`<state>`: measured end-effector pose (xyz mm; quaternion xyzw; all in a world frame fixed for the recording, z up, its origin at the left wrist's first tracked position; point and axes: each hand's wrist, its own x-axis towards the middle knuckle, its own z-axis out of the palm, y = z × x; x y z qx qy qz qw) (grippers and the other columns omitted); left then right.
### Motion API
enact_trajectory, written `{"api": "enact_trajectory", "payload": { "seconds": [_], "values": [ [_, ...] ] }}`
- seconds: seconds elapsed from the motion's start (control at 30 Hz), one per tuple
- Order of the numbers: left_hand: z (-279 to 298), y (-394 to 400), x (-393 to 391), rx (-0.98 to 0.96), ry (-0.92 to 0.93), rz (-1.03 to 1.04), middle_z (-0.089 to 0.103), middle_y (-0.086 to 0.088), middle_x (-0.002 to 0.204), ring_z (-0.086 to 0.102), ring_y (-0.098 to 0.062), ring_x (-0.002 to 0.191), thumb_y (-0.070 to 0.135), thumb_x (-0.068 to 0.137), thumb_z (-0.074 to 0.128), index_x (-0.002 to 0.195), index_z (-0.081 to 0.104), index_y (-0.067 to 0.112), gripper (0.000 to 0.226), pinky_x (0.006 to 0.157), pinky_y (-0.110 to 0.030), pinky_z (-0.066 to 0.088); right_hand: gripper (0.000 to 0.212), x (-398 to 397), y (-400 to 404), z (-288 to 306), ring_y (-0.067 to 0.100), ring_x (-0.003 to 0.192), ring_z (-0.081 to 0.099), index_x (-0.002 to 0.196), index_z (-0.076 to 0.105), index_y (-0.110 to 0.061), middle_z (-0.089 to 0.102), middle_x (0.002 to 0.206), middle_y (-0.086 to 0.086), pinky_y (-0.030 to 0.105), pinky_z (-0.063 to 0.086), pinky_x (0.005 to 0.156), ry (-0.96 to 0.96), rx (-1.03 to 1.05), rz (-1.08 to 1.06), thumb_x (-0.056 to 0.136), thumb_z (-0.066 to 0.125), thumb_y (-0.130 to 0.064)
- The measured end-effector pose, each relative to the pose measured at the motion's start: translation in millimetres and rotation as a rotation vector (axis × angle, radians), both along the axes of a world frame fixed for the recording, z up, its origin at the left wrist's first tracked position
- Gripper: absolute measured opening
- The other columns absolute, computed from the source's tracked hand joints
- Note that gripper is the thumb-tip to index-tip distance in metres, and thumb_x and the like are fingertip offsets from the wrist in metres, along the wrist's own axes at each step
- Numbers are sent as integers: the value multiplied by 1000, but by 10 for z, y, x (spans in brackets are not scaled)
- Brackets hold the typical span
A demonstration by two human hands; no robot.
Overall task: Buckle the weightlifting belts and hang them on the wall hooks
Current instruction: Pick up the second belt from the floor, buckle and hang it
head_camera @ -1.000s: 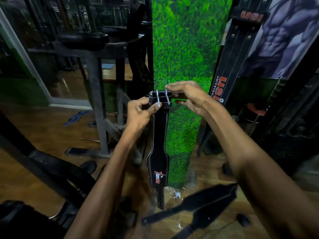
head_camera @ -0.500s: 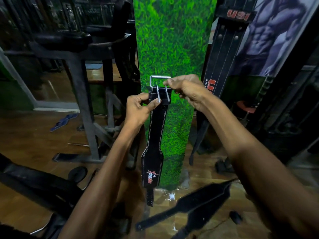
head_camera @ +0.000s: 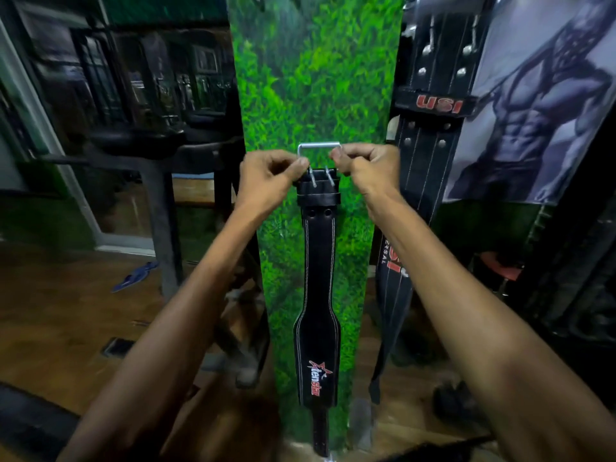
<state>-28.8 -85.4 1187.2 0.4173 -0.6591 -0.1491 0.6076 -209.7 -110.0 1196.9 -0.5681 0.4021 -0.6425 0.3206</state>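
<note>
Left hand (head_camera: 266, 176) pinching the left side of the metal buckle (head_camera: 319, 151); black belt (head_camera: 318, 295) hanging vertically, long axis upright, buckle end uppermost, tail pointing to the floor, before the green grass panel (head_camera: 313, 78); right hand (head_camera: 368, 165) gripping the buckle's right side; second belt (head_camera: 430, 135) hanging alongside.

Dim gym interior
Green artificial-grass wall panel (head_camera: 313, 78), brown wooden floor (head_camera: 60, 315), grey steel machine frame (head_camera: 163, 228), muscular-torso poster (head_camera: 533, 105)
</note>
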Motion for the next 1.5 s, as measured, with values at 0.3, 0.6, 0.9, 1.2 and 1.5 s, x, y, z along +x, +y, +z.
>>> {"api": "enact_trajectory", "payload": {
  "seconds": [0.3, 0.6, 0.9, 1.2, 1.5],
  "values": [
    [613, -540, -670, -79, 110, 118, 76, -1, 66, 72, -22, 62, 51, 70, 73, 63, 77, 29, 23, 57, -54, 61, 36, -658, -277, 625, 11, 72, 70, 106, 65, -26, 71, 83, -4, 31, 57, 64, 193, -143, 64, 80, 84, -42],
    [1256, -851, -1187, -108, 257, 150, 75, -6, 63, 76, -32, 68, 44, 69, 78, 61, 79, 31, 16, 56, -57, 61, 54, -1106, -474, 1153, 21, 69, 68, 110, 51, -24, 74, 81, 12, 42, 58, 68, 278, -317, -15, 71, 89, -31],
    [2118, -1073, -1508, -290, 240, 401, 42, -8, 47, 35, -16, 50, 46, 67, 74, 56, 69, 3, 44, 49, -34, 47, 31, -1092, -499, 1863, 11, 76, 70, 91, 66, -25, 74, 69, -5, 17, 48, 67, 202, -446, -399, 66, 78, -39],
    [2118, -1079, -1505, -175, 207, 498, 70, -6, 57, 74, -24, 70, 34, 71, 84, 51, 71, 13, 31, 63, -27, 49, 28, -1009, -487, 1806, 26, 79, 73, 84, 76, -18, 77, 77, 2, 32, 57, 70, 287, -401, -528, 69, 77, -41],
    [2184, -1024, -1484, -169, 200, 492, 70, -9, 63, 73, -30, 81, 38, 74, 81, 53, 68, 11, 37, 67, -28, 46, 16, -955, -469, 1899, 25, 79, 75, 88, 82, -21, 80, 84, 5, 28, 58, 68, 345, -427, -583, 77, 77, -32]
  ]
}}
